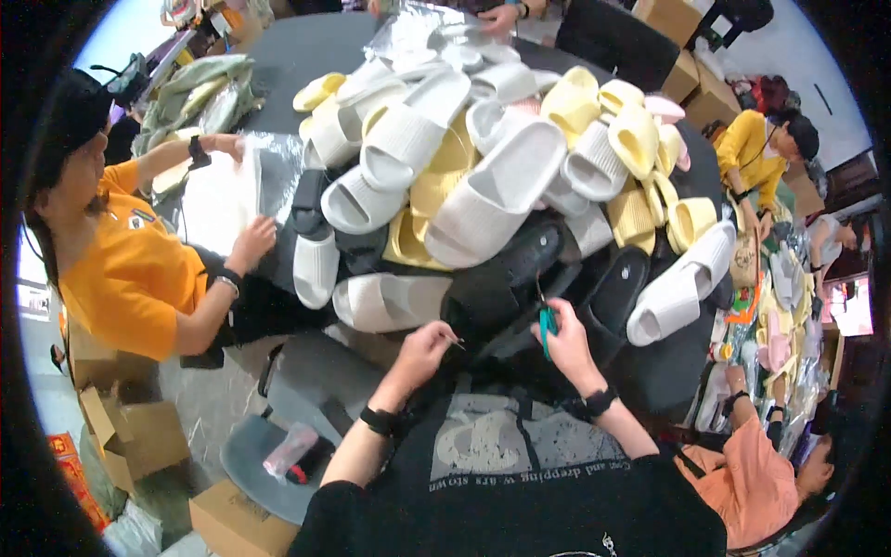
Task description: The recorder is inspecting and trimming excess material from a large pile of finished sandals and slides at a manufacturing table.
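Observation:
My right hand [570, 348] grips a pair of scissors with teal handles [546, 327], their blades pointing away from me over black slippers. My left hand [422, 356] is closed in a pinch at the table's near edge; a tiny thing shows at its fingertips, too small to name. Between and beyond my hands lies a black slipper [506, 288], with another black slipper [620, 290] to the right. Close to my left hand rests a light grey slipper [390, 302]. Behind them rises a heap of grey slippers [501, 190], mixed with yellow slippers [445, 176] and a few pink ones.
The dark table [297, 46] carries the heap. At left, a person in orange [139, 269] handles a clear plastic bag [274, 176]. A grey chair [269, 455] and cardboard boxes [139, 436] stand at lower left. Other people work at a cluttered table on the right.

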Available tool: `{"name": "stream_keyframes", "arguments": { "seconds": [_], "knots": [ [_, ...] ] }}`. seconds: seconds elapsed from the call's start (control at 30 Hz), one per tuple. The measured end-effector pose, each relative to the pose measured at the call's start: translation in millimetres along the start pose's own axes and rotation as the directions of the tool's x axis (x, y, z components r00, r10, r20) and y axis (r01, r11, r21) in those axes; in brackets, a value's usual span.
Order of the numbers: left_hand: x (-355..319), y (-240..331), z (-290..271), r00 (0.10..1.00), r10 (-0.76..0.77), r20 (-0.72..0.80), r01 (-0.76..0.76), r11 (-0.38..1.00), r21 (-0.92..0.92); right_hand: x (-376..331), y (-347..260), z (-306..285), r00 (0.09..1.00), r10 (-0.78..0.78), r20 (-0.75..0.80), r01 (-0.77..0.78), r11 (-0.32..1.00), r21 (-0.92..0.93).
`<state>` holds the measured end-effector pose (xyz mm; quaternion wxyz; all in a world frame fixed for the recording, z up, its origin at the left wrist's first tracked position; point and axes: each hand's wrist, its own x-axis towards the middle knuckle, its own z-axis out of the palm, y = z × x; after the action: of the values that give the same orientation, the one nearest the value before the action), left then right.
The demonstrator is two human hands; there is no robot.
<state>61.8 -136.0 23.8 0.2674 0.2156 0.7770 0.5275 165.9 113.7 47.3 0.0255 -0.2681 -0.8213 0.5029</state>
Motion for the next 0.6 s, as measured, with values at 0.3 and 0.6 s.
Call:
{"name": "stream_keyframes", "arguments": {
  "seconds": [0.3, 0.6],
  "knots": [
    [33.3, -24.4, -13.7, 0.965, 0.086, 0.246, -0.085, 0.996, -0.015, -3.2, -32.5, 3.6, 0.978, 0.099, -0.184, -0.167, 0.897, -0.409],
    [31.5, -52.5, -26.8, 0.88, 0.017, 0.474, 0.234, 0.853, -0.466, 6.8, -57.4, 9.9, 0.969, 0.186, -0.162, -0.243, 0.829, -0.504]
  ]
}}
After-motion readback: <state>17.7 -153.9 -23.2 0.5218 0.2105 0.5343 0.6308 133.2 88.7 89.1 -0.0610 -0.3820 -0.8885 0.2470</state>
